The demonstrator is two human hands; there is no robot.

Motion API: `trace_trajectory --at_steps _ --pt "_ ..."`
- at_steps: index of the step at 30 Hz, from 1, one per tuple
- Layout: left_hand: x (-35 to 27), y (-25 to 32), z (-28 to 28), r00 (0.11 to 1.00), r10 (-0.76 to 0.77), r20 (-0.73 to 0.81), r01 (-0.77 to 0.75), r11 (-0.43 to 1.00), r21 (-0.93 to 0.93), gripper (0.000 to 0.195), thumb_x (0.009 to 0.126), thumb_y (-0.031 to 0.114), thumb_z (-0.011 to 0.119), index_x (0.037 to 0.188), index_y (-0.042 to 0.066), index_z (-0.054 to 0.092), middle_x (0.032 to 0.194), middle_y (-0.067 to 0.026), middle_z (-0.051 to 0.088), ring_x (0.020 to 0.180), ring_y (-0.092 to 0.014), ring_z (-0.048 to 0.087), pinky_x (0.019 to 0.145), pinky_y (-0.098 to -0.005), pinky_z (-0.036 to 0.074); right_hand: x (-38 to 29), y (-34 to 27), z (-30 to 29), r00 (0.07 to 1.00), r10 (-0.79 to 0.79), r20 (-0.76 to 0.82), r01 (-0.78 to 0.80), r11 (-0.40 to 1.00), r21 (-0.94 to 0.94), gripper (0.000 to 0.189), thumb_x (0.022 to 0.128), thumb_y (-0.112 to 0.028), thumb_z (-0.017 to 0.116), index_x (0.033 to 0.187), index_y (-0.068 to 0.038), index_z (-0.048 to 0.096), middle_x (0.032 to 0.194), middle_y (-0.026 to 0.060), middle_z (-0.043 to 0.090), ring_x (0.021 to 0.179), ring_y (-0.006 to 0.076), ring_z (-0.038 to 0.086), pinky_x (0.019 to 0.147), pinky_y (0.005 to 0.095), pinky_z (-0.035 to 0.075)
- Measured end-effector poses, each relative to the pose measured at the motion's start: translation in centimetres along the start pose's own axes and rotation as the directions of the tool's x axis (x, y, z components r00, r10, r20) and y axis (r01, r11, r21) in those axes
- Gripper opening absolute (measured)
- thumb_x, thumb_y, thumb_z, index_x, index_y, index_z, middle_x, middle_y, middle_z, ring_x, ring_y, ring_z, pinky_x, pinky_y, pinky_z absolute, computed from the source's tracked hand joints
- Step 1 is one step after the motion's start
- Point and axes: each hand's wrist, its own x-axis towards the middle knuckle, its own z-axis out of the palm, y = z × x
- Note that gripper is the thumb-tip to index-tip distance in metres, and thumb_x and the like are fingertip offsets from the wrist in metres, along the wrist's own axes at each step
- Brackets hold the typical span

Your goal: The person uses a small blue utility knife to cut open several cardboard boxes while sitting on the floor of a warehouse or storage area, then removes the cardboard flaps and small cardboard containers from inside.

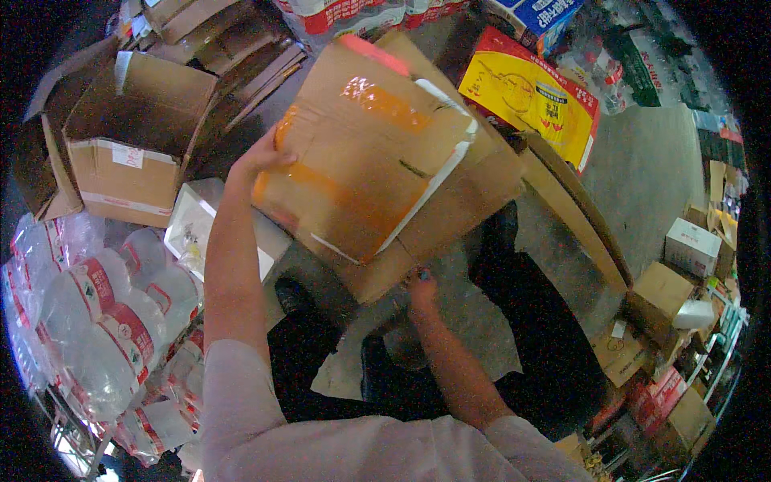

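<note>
A brown cardboard box, apparently folded flat, lies tilted in front of me, with orange and white tape along its panels. Another brown cardboard panel shows from under its right side. My left hand grips the box's left edge, thumb on the upper face and the other fingers hidden behind. At the lower edge of the cardboard is my right hand, fingers curled, with a small bluish spot by the fingertips. Blur and dim light hide whether it holds something there.
Left stands an open cardboard box beside a white foam box. Shrink-wrapped plastic jugs fill the lower left. A yellow and red printed carton and a curved cardboard strip lie right. Small cartons line the far right.
</note>
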Motion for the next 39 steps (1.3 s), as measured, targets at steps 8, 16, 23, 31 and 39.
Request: trace_trajectory --at_steps 8,16,23,31,39 --pt "0.0 -4.9 -1.6 1.0 0.023 -0.021 -0.02 0.992 0.122 0.105 0.072 0.001 0.087 0.162 0.009 0.033 0.151 -0.0055 0.053 0.137 -0.02 0.049 0.118 -0.0335 0.035 2.6 2.7 -0.3 0.981 0.187 0.06 -0.159 0.936 -0.313 0.033 0.1 -0.026 0.063 0.126 -0.005 0.059 0.107 0.0155 0.069 0.09 0.034 0.071 0.078 0.0506 0.058" --pt "3.1 0.7 3.3 0.857 0.049 -0.512 0.432 0.471 0.769 0.111 0.081 0.03 0.083 0.164 0.042 0.012 0.166 -0.0165 0.029 0.15 -0.043 0.034 0.117 -0.0661 0.032 4.8 -0.7 2.2 0.929 0.287 0.232 -0.06 0.738 -0.672 0.028 0.093 -0.024 0.067 0.112 -0.003 0.064 0.098 0.0189 0.069 0.088 0.0385 0.071 0.078 0.0512 0.058" --pt "1.7 2.3 10.2 0.88 0.335 -0.336 0.314 0.121 0.942 0.105 0.082 0.02 0.081 0.165 0.036 0.018 0.168 -0.0136 0.023 0.155 -0.039 0.025 0.122 -0.0631 0.026 14.3 -18.1 -3.9 0.913 -0.387 0.131 0.192 0.123 -0.974 0.024 0.088 -0.021 0.07 0.099 0.0 0.068 0.09 0.0219 0.07 0.086 0.0424 0.07 0.077 0.0517 0.058" --pt "-2.3 9.7 12.5 0.929 0.366 0.055 0.028 -0.216 0.976 0.082 0.084 0.012 0.073 0.158 0.021 0.037 0.168 -0.0136 0.024 0.153 -0.038 0.028 0.123 -0.0611 0.025 13.4 -41.7 -8.9 0.614 -0.741 0.274 -0.002 -0.349 -0.937 0.058 0.092 -0.009 0.064 0.148 -0.013 0.051 0.14 0.0188 0.059 0.127 0.0381 0.059 0.103 0.0568 0.049" --pt "-12.5 20.4 15.8 0.928 0.308 0.211 -0.162 -0.177 0.971 0.068 0.088 0.018 0.072 0.151 0.019 0.049 0.165 -0.0139 0.03 0.151 -0.038 0.032 0.123 -0.0614 0.025 17.7 -39.6 -10.9 0.846 -0.49 0.213 -0.031 -0.444 -0.896 0.061 0.096 -0.008 0.063 0.153 -0.02 0.046 0.14 0.0147 0.06 0.134 0.0342 0.055 0.108 0.064 0.043"
